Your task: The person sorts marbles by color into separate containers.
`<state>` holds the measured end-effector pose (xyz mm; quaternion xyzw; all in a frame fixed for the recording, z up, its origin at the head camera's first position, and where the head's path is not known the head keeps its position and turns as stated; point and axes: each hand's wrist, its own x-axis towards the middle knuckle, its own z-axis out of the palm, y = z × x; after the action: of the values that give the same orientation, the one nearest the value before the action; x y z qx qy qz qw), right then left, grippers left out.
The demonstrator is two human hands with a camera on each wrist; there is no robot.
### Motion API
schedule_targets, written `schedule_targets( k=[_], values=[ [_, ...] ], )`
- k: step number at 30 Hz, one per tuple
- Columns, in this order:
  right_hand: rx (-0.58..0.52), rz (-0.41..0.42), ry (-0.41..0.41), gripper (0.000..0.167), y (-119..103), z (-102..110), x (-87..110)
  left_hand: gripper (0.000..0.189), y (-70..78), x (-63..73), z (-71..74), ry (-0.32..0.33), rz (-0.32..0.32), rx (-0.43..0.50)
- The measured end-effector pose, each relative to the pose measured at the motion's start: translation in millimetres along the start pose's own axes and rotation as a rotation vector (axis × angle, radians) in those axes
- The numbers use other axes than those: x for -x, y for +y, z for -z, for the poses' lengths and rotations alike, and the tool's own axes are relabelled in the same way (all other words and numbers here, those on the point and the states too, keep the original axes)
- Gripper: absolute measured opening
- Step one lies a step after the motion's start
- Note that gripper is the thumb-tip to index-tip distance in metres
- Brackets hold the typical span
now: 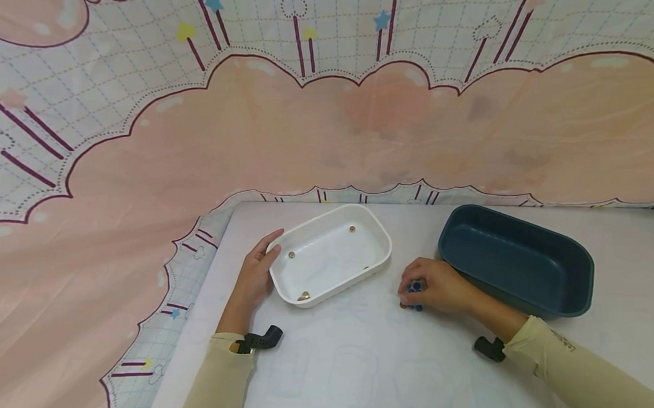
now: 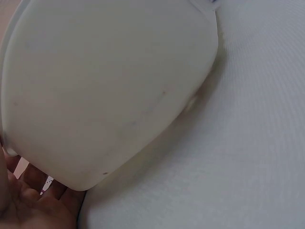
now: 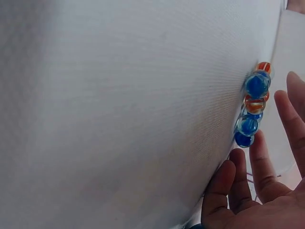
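Note:
My left hand [image 1: 256, 278] grips the left end of a white plastic tray [image 1: 332, 250], its thumb at the rim. Up close in the left wrist view, the tray's pale wall [image 2: 109, 86] hides part of the fingers. Several small brownish round pieces [image 1: 305, 295] lie apart inside the tray. On the table to its right, my right hand [image 1: 442, 287] is bent over a cluster of glass marbles [image 3: 256, 86]. They are blue and orange and lie close together. The right wrist view has the fingers [image 3: 264, 183] spread around the marbles, fingertips near them, without a pinch.
A dark blue rectangular basin [image 1: 519, 262] stands to the right, just beyond my right wrist. White cloth [image 1: 391, 373] covers the table. Behind it hangs a pink and white patterned curtain [image 1: 301, 131], which also drops down along the table's left edge.

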<state>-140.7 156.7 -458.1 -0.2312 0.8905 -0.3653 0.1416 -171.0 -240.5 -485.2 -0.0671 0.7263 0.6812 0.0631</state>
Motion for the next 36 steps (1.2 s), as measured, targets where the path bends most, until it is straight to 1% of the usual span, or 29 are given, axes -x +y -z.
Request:
schedule_targets(
  k=[5,10,15,19,26,32,36],
  values=[
    [0.041,-0.007,0.001,0.010,-1.2,0.1,-0.1,0.044,-1.0,-0.6,0.7,-0.002,-0.007,-0.010],
    [0.070,0.013,-0.006,0.010,-1.1,0.3,0.1,0.044,-1.8,-1.6,0.7,0.004,-0.012,-0.003],
    [0.079,0.020,-0.020,0.010,0.1,-0.2,-0.1,0.044,-1.6,-1.2,0.5,0.001,-0.015,0.008],
    [0.089,0.016,-0.027,0.010,-0.3,-1.0,-0.7,0.044,-1.2,-0.8,1.0,-0.002,-0.018,-0.006],
    [0.104,0.008,-0.029,0.009,-3.8,-2.9,-1.0,0.044,-0.8,-0.9,1.1,-0.007,0.003,0.018],
    [0.119,0.009,-0.019,0.009,-4.7,-4.3,-1.4,0.043,0.3,0.6,0.2,0.006,0.020,0.006],
    [0.120,-0.001,-0.013,0.009,-5.0,-5.1,-1.4,0.044,0.7,0.9,-0.1,0.005,0.018,0.007]
  ],
)
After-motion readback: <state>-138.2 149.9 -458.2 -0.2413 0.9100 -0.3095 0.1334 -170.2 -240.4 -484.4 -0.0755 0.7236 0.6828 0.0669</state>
